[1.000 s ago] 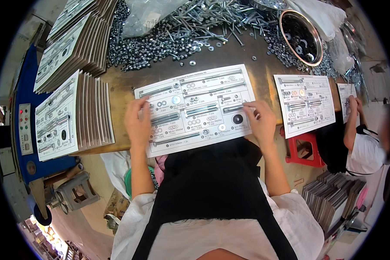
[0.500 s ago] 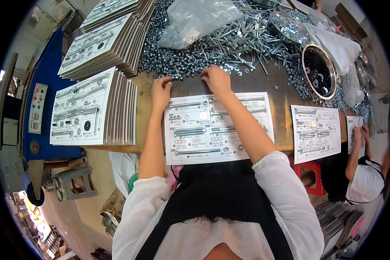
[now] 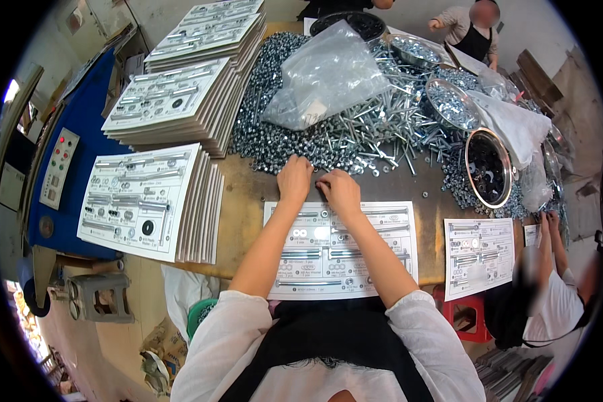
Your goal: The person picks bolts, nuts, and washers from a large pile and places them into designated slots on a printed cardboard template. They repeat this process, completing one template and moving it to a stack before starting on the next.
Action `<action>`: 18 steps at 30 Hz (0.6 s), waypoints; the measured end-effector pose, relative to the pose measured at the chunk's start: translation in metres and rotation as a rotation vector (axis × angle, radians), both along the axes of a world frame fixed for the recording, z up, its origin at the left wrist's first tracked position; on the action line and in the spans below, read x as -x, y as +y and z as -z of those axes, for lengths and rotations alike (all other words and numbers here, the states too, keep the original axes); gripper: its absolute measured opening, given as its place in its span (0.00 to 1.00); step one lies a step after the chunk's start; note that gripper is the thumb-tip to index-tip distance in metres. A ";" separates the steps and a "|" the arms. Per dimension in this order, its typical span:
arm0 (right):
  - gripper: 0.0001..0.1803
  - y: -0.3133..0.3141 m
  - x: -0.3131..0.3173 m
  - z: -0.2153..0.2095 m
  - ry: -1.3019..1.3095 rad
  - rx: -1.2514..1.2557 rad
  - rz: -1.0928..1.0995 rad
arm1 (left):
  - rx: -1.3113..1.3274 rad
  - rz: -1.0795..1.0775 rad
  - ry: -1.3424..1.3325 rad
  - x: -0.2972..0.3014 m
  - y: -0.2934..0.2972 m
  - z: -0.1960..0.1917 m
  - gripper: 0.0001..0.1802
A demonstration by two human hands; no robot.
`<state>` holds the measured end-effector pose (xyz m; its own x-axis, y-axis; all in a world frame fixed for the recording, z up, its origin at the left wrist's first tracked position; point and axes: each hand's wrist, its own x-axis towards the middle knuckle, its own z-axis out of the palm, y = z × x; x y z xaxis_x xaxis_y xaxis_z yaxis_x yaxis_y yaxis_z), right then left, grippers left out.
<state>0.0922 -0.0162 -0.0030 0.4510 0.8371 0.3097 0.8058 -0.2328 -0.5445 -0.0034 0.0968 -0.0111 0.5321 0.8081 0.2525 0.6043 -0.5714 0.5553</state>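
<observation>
My left hand (image 3: pixel 295 179) is at the near edge of a heap of small metal nuts (image 3: pixel 264 149), its fingers bent together and pointing down. Whatever is between those fingertips is hidden. Close beside it, my right hand (image 3: pixel 342 194) rests over the dark tabletop, fingers curled and thumb towards the left hand. Anything it pinches is too small to make out. Under my forearms lies a white printed card (image 3: pixel 306 277) with pictures of hardware; bolts, nuts and washers show on it in rows.
Stacks of similar cards (image 3: pixel 141 201) stand at the left. Beyond the nuts are a clear plastic bag (image 3: pixel 328 74) and loose bolts (image 3: pixel 409 100). A metal bowl of black washers (image 3: pixel 488 167) and another card (image 3: pixel 479 258) are at the right. Other people work around the table.
My left hand has moved right to the nut heap, close to my right hand. The right hand has drawn back from the heap. The view has tilted up, showing more of the far side.
</observation>
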 end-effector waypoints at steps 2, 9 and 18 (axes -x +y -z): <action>0.05 -0.006 -0.004 -0.002 -0.054 -0.126 0.056 | -0.016 0.054 -0.012 -0.001 0.000 0.000 0.06; 0.06 -0.034 -0.024 0.005 0.149 -0.012 0.087 | 0.085 0.247 -0.087 0.007 -0.020 0.002 0.05; 0.07 -0.049 -0.034 0.006 0.250 -0.045 0.045 | 0.294 0.163 -0.300 0.052 -0.017 -0.018 0.06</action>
<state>0.1261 -0.0655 -0.0085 0.5549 0.8022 0.2205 0.6342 -0.2364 -0.7361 -0.0552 0.0801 0.0065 0.5968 0.7802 0.1873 0.3070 -0.4377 0.8451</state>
